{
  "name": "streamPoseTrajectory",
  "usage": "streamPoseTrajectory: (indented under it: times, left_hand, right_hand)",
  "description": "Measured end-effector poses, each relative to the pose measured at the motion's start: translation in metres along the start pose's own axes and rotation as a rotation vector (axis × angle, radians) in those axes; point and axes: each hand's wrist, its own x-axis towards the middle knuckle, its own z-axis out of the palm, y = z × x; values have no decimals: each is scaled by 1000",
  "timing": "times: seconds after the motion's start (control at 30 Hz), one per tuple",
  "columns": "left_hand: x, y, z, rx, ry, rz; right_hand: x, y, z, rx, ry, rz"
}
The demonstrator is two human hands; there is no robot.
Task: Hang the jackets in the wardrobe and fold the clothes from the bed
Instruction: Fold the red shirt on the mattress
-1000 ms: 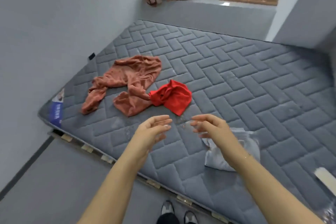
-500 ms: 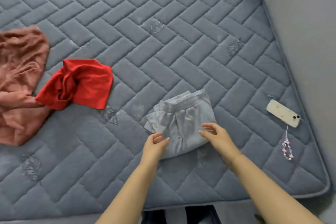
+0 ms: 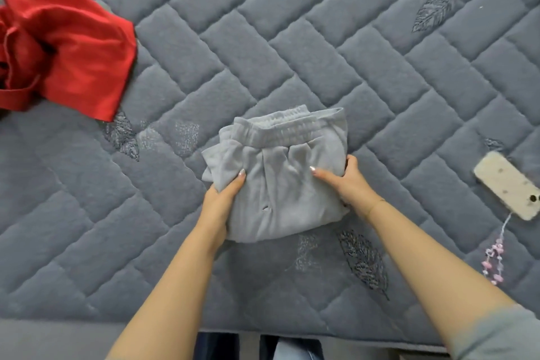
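Grey garment [image 3: 280, 184]: folded bundle, centre of frame, lying on the bed [image 3: 321, 52].
Left hand [image 3: 223, 199]: grips the bundle's left edge, thumb on top, fingers curled under.
Right hand [image 3: 346, 181]: grips the right edge, thumb on top.
Red garment [image 3: 67, 50]: crumpled, upper left.
Phone [image 3: 507, 184]: right edge, beaded strap [image 3: 493, 263] below it.

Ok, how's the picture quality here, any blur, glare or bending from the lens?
Head view: soft, even light with no glare, only faint shadows under the left hand and right hand gripping the grey folded sweatpants; overall slightly soft focus; wide-angle bending curves the mattress quilting toward the edges; the red garment and phone are cut by the frame.
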Motion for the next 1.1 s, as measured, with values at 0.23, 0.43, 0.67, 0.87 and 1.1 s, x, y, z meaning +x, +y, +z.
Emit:
streamPoseTrajectory:
  times: [0.23,0.43,0.67,0.87,1.1]
  left_hand:
    - [-38,35,-20,-198,36,-2]
    - [-127,63,-81,-339,-71,14]
    - [-273,55,-173,-329,-81,-7]
    - [-434,-1,-274,-480,-23,115]
    - [-644,-93,-390,-672,363,387]
  right_hand:
    - [-22,-31,-5,232,-186,-21]
    - [-104,-75,25,367,-433,-21]
    - [-244,-133,85,229,-662,-71]
    - [-396,-157,168,33,-837,-128]
    - [-582,-128,310,-157,-1132,-124]
